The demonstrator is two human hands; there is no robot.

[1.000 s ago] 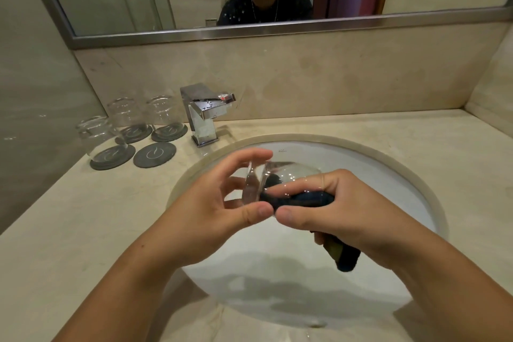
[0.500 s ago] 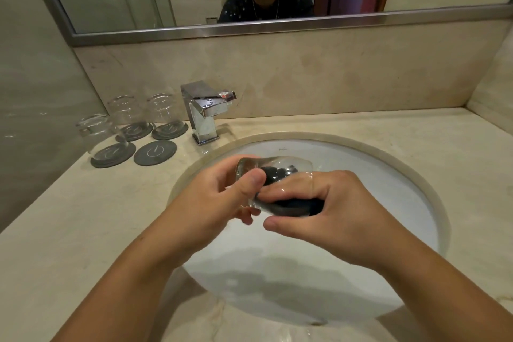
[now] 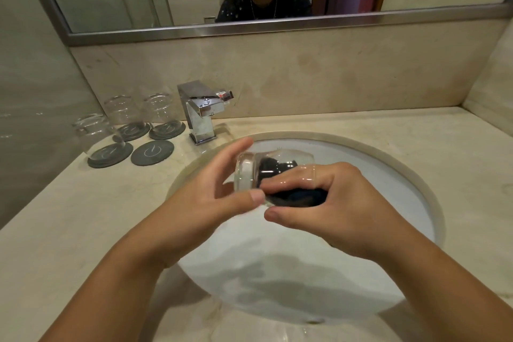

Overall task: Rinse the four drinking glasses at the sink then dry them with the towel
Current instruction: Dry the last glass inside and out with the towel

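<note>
While the glass (image 3: 247,175) lies on its side above the sink (image 3: 361,153), left grip (image 3: 205,203) pinches its base end, thumb against fingers | right grip (image 3: 327,203) clenched on dark towel (image 3: 294,197), apparently stuffed into the glass mouth | three other glasses (image 3: 122,111) stand on coasters on the surface (image 3: 55,216), behind-left of the sink, beyond the faucet (image 3: 201,111).

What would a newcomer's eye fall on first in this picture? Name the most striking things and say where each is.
First, the glass lying sideways over the white basin, the left hand holding its base while the right hand presses a dark towel inside it. Next, three more glasses on grey coasters left of the chrome tap, with one coaster bare.
</note>
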